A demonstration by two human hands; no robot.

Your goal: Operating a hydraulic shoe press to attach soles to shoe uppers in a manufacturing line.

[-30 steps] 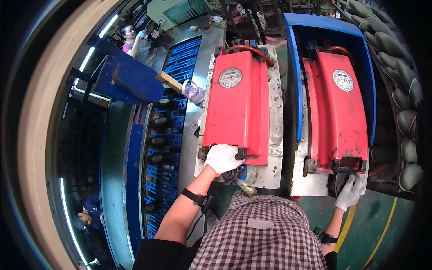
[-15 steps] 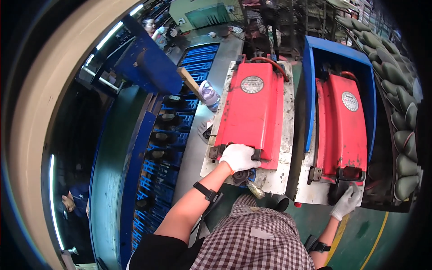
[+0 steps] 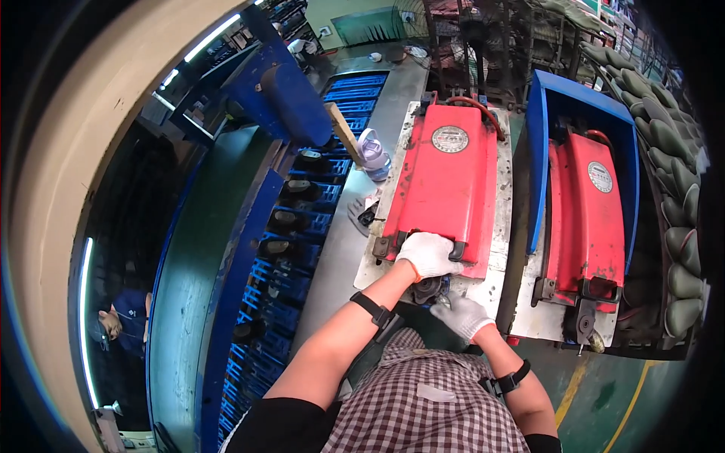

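A long red machine cover (image 3: 445, 189) with a round dial-like plate sits on a pale, stained base plate (image 3: 495, 249) in front of me. At its near end, my white-gloved left hand (image 3: 429, 255) is closed around the black front handle (image 3: 457, 251). Just below, my gloved right hand (image 3: 463, 317) is closed on a small lever under that front edge, by a dark round latch part (image 3: 429, 291). The glove hides most of the lever. To the right stands a second red machine cover (image 3: 589, 204) inside a blue hood; neither hand touches it.
Left of me runs a conveyor line of blue racks (image 3: 332, 170) holding dark shoe parts. A lilac-topped bottle (image 3: 371, 156) stands on the metal ledge beside the base plate. Grey-green insole-like pieces (image 3: 683, 241) are stacked at far right. A co-worker (image 3: 113, 325) is at lower left.
My right hand has moved left from the front latch of the second machine to the lever under the nearer one. My left hand stays on the handle. The view has shifted slightly.
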